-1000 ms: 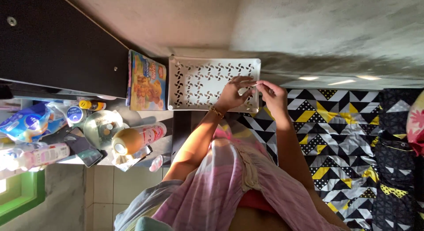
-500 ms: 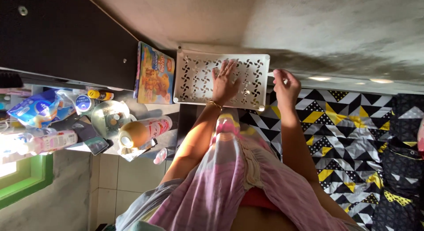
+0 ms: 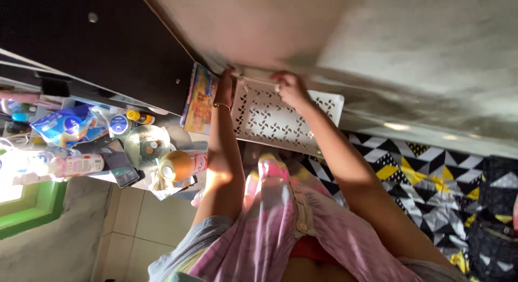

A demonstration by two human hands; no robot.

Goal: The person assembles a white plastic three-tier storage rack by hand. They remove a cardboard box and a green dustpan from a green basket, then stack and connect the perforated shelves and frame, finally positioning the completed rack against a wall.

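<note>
A white plastic tray (image 3: 280, 123) with pinwheel-shaped cut-outs stands tilted against the pale wall. My left hand (image 3: 224, 89), with a gold bracelet at the wrist, grips the tray's upper left corner. My right hand (image 3: 289, 86) is closed over the tray's top edge, a little to the right of the left hand. Whether anything small lies in the right hand's fingers is hidden. Both my arms reach up from my pink striped top (image 3: 275, 222).
A colourful picture box (image 3: 197, 98) leans just left of the tray, beside a dark cabinet (image 3: 108, 50). A crowded shelf holds an orange-capped bottle (image 3: 180, 164), a glass bowl (image 3: 144, 145), a phone (image 3: 120, 163) and a blue packet (image 3: 65, 123). A black, white and yellow triangle-patterned sheet (image 3: 431, 179) lies at the right.
My left hand slid from the tray's face to its upper left corner. My right hand came in from beside the tray onto its top edge. The tray now sits tilted.
</note>
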